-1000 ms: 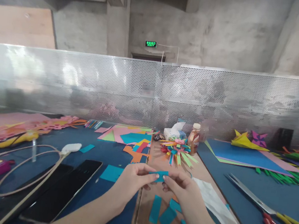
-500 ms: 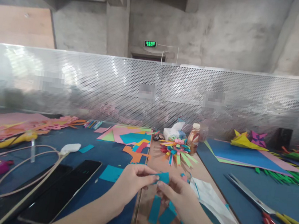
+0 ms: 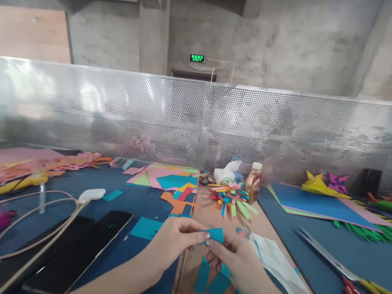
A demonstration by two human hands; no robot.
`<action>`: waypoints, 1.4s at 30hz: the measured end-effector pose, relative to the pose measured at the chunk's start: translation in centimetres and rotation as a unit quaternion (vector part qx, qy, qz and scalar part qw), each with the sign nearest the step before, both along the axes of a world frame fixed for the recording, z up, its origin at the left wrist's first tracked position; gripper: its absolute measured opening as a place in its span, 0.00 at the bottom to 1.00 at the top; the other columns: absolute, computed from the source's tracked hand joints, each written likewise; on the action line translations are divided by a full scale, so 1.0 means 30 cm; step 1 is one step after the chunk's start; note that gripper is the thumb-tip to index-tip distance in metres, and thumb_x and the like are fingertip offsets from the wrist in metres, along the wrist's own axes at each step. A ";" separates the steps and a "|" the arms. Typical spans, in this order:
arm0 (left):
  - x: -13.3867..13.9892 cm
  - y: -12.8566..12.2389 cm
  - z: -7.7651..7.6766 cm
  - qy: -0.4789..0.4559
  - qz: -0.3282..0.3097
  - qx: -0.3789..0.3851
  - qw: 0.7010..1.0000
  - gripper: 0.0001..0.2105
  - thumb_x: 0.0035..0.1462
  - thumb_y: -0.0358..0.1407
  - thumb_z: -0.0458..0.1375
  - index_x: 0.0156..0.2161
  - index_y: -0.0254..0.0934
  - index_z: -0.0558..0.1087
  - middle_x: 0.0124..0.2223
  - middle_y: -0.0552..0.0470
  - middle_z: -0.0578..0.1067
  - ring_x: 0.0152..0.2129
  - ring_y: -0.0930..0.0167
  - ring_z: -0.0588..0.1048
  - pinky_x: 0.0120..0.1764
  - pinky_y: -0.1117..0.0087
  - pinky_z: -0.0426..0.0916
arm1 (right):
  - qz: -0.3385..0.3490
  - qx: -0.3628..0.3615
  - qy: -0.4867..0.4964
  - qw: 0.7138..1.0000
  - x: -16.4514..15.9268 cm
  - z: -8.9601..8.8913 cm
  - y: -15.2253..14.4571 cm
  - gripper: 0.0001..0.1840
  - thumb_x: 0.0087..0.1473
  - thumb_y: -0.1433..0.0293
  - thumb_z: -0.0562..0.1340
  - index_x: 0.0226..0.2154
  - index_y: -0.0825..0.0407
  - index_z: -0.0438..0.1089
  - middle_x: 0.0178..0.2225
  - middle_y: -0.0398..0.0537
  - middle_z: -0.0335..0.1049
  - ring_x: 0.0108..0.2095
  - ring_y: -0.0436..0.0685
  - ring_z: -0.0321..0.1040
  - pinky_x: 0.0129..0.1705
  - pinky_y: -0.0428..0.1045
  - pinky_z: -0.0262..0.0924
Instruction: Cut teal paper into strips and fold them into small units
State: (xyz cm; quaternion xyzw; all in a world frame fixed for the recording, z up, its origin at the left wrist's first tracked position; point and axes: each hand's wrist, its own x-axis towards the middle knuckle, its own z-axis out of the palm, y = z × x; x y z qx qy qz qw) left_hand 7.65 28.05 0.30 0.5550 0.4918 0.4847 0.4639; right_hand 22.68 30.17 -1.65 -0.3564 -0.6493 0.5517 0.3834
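Observation:
Between my two hands is a small blue paper piece (image 3: 216,234), held above the brown strip of the table. My left hand (image 3: 180,236) pinches its left end between thumb and fingers. On its right side, my right hand (image 3: 231,250) grips it with thumb and curled fingers, and the thumbs almost meet. Below my right hand lie blue paper strips (image 3: 202,277), with another blue strip (image 3: 219,285) beside them. A larger blue paper sheet (image 3: 145,227) rests left of my left hand, partly hidden by it.
Long scissors (image 3: 337,264) lie open at the right. A phone (image 3: 85,248) and a cable (image 3: 73,227) are at the left. Farther back stand a colourful paper flower (image 3: 230,193), a bottle (image 3: 253,183) and a tissue pack (image 3: 227,174). A perforated metal screen (image 3: 128,114) closes the far edge.
Both hands keep nearly the same place. The blue paper piece has turned slightly and shows a little farther right between the fingers.

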 end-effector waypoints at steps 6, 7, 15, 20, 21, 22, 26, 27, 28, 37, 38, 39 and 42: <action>0.003 -0.001 0.003 -0.022 -0.010 0.007 1.000 0.09 0.40 0.37 0.60 0.26 0.34 0.75 0.24 0.51 0.74 0.22 0.73 0.67 0.26 0.74 0.59 | 0.015 -0.016 0.010 1.000 0.007 0.015 0.007 0.12 0.44 0.63 0.61 0.23 0.57 0.67 0.18 0.43 0.67 0.17 0.47 0.61 0.21 0.43 0.56; 0.002 0.000 0.004 -0.020 -0.008 0.008 1.000 0.08 0.40 0.37 0.60 0.26 0.34 0.75 0.24 0.51 0.74 0.22 0.73 0.68 0.26 0.74 0.60 | 0.014 -0.018 0.012 1.000 0.008 0.016 0.008 0.13 0.44 0.62 0.61 0.23 0.57 0.68 0.18 0.44 0.68 0.17 0.47 0.61 0.21 0.43 0.57; -0.001 -0.002 0.003 -0.014 -0.005 0.010 1.000 0.08 0.40 0.37 0.60 0.26 0.34 0.75 0.25 0.51 0.75 0.23 0.72 0.68 0.27 0.73 0.60 | 0.014 -0.004 -0.001 1.000 0.018 0.032 0.001 0.16 0.43 0.61 0.61 0.18 0.57 0.71 0.18 0.46 0.68 0.18 0.48 0.63 0.23 0.44 0.57; 0.000 -0.004 0.002 -0.012 -0.002 0.011 1.000 0.09 0.40 0.38 0.60 0.26 0.34 0.74 0.25 0.51 0.74 0.23 0.72 0.69 0.27 0.73 0.61 | 0.044 -0.030 0.012 0.999 0.022 0.039 0.000 0.20 0.43 0.56 0.60 0.20 0.58 0.71 0.18 0.48 0.69 0.18 0.49 0.64 0.22 0.45 0.57; 0.000 -0.004 0.002 -0.018 -0.002 0.011 1.000 0.09 0.40 0.38 0.60 0.26 0.34 0.74 0.25 0.51 0.74 0.23 0.72 0.69 0.27 0.73 0.61 | 0.055 -0.035 0.016 0.998 0.023 0.043 0.001 0.21 0.43 0.55 0.59 0.20 0.58 0.71 0.19 0.48 0.69 0.19 0.50 0.65 0.22 0.45 0.57; 0.000 -0.004 0.001 -0.025 -0.003 0.010 1.000 0.09 0.40 0.38 0.60 0.26 0.33 0.74 0.25 0.51 0.74 0.23 0.72 0.69 0.27 0.73 0.62 | 0.062 -0.035 0.018 0.997 0.023 0.048 0.000 0.22 0.42 0.54 0.59 0.20 0.58 0.71 0.18 0.48 0.69 0.19 0.50 0.65 0.22 0.45 0.57; -0.001 -0.003 -0.004 -0.049 -0.009 -0.003 0.999 0.09 0.39 0.38 0.61 0.26 0.33 0.73 0.25 0.51 0.74 0.24 0.72 0.69 0.27 0.73 0.62 | 0.045 -0.007 -0.004 0.999 0.025 0.067 -0.007 0.22 0.44 0.54 0.58 0.19 0.58 0.71 0.15 0.45 0.67 0.17 0.49 0.63 0.20 0.44 0.57; -0.001 -0.002 -0.006 -0.060 -0.010 -0.010 0.998 0.09 0.39 0.38 0.61 0.25 0.33 0.72 0.26 0.51 0.74 0.24 0.72 0.69 0.27 0.74 0.62 | 0.042 -0.004 -0.008 0.999 0.025 0.067 -0.008 0.22 0.44 0.54 0.57 0.19 0.57 0.70 0.16 0.45 0.66 0.17 0.49 0.63 0.20 0.44 0.57; 0.000 -0.001 -0.009 -0.075 -0.013 -0.017 0.997 0.09 0.38 0.38 0.61 0.25 0.33 0.72 0.26 0.51 0.74 0.24 0.72 0.69 0.27 0.74 0.62 | 0.042 -0.002 -0.011 0.999 0.024 0.064 -0.008 0.21 0.45 0.55 0.58 0.19 0.57 0.70 0.16 0.44 0.66 0.17 0.48 0.63 0.20 0.43 0.57; 0.013 0.013 -0.045 -0.177 -0.105 -0.058 0.977 0.08 0.37 0.35 0.62 0.21 0.33 0.68 0.20 0.54 0.72 0.16 0.75 0.68 0.26 0.72 0.59 | 0.059 0.011 -0.028 0.998 0.008 -0.003 -0.001 0.13 0.44 0.62 0.60 0.23 0.56 0.67 0.20 0.42 0.68 0.17 0.46 0.62 0.20 0.42 0.58; 0.014 0.014 -0.049 -0.176 -0.111 -0.060 0.976 0.07 0.37 0.34 0.62 0.21 0.33 0.69 0.20 0.53 0.72 0.16 0.75 0.68 0.26 0.71 0.60 | 0.061 0.013 -0.033 0.998 0.009 -0.003 -0.004 0.13 0.45 0.62 0.60 0.22 0.56 0.67 0.20 0.43 0.68 0.18 0.46 0.62 0.21 0.42 0.58; 0.016 0.015 -0.053 -0.173 -0.115 -0.061 0.976 0.07 0.37 0.34 0.62 0.21 0.33 0.69 0.20 0.53 0.72 0.16 0.75 0.68 0.26 0.71 0.59 | 0.061 0.016 -0.037 0.997 0.011 -0.001 -0.007 0.13 0.46 0.62 0.59 0.22 0.56 0.67 0.20 0.43 0.68 0.19 0.47 0.63 0.22 0.41 0.59; 0.019 0.012 -0.059 -0.170 -0.111 -0.062 0.977 0.07 0.37 0.34 0.62 0.21 0.33 0.69 0.19 0.53 0.72 0.17 0.75 0.68 0.26 0.72 0.59 | 0.055 0.028 -0.051 0.997 0.017 -0.003 -0.012 0.11 0.47 0.65 0.58 0.22 0.56 0.67 0.19 0.42 0.68 0.19 0.47 0.63 0.22 0.41 0.58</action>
